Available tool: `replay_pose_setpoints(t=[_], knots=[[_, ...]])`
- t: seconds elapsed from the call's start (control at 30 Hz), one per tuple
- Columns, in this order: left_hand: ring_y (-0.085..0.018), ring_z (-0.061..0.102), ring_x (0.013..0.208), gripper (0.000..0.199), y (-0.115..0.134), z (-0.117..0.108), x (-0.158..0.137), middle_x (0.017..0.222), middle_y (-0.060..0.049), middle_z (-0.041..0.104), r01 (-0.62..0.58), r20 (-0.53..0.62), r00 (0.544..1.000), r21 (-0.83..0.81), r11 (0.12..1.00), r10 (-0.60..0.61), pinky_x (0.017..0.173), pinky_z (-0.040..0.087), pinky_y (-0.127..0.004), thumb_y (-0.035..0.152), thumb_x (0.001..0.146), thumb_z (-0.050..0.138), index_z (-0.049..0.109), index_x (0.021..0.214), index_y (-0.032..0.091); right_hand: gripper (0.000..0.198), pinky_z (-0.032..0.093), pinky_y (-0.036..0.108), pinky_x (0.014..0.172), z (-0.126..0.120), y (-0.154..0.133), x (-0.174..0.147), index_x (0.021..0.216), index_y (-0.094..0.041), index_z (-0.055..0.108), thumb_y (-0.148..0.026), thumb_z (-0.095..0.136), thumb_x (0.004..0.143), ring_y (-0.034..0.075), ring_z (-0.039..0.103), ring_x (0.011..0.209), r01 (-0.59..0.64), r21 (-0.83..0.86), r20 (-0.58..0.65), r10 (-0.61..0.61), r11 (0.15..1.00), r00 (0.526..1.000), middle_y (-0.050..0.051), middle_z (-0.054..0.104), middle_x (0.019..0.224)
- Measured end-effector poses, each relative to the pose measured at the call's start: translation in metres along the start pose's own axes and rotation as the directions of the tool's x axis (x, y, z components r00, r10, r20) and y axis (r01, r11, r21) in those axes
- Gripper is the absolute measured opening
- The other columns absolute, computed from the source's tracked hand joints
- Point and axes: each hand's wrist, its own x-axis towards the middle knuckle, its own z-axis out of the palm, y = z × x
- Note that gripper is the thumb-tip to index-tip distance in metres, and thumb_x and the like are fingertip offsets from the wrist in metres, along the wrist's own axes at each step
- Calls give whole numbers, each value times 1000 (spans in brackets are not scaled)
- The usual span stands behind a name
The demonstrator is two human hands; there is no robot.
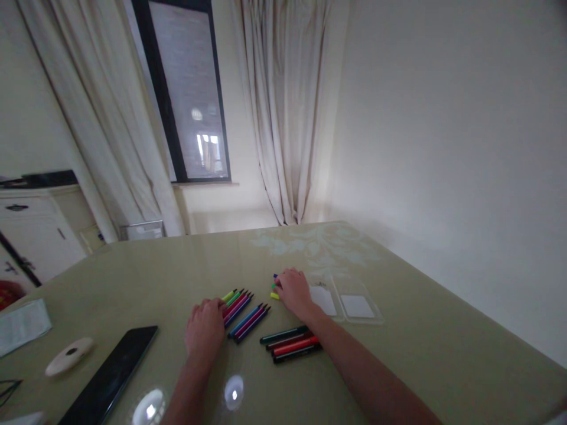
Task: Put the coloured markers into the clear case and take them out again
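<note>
My left hand [206, 324] rests on the table with its fingers curled against the rear ends of several uncapped felt-tip pens [238, 306], in yellow, green, pink and purple, their dark tips pointing away. Just right of these lie several more uncapped pens [249, 324] in blue and purple. Farther right, my right hand [293, 289] is closed over small pen caps [274, 295]; blue, green and yellow ends peek out at its left side. Its fingertips are partly hidden. Below that wrist, several thick black and red markers [292, 342] lie side by side, partly covered by my forearm.
An opened clear plastic case [359, 321] with white inserts lies right of my right hand. On the left are a black phone-like slab [110, 378], a white oval object [69, 356] and a pale folded cloth or packet [24, 326]. A wall borders the table's right side.
</note>
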Motion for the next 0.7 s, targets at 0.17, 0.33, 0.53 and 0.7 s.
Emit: replay_pose_setpoints(t=[0.17, 0.33, 0.53, 0.7], knots=[[-31, 67, 101, 34, 9, 1, 4, 105, -13, 75, -14, -31, 999, -101, 995, 11, 88, 48, -40, 29, 101, 38, 70, 106, 18, 12, 47, 30, 86, -16, 17, -38, 103, -20, 69, -24, 62, 96, 21, 68, 94, 102, 474, -151, -34, 874, 988, 6, 76, 100], [-27, 70, 100, 35, 47, 1, -5, 107, -10, 75, -151, -42, 985, -685, 713, 168, 88, 53, -38, 40, 95, 46, 66, 115, 19, 13, 49, 30, 76, -28, 44, -69, 96, -22, 70, -33, 64, 93, 20, 66, 81, 110, 685, -246, 87, 721, 965, 4, 75, 91], [-25, 66, 97, 28, 76, -9, -30, 102, -7, 73, -284, -91, 946, -699, 656, 312, 89, 51, -37, 39, 96, 49, 71, 107, 24, 16, 49, 32, 78, -39, 54, -68, 97, -22, 74, -35, 66, 92, 21, 65, 85, 141, 750, -280, 117, 646, 953, 5, 75, 95], [-24, 66, 97, 26, 75, -9, -34, 103, -7, 72, -309, -92, 934, -693, 652, 345, 88, 51, -35, 38, 98, 51, 71, 106, 24, 14, 49, 30, 77, -47, 49, -71, 97, -22, 75, -32, 66, 92, 20, 63, 83, 173, 755, -297, 95, 632, 950, 5, 74, 92]])
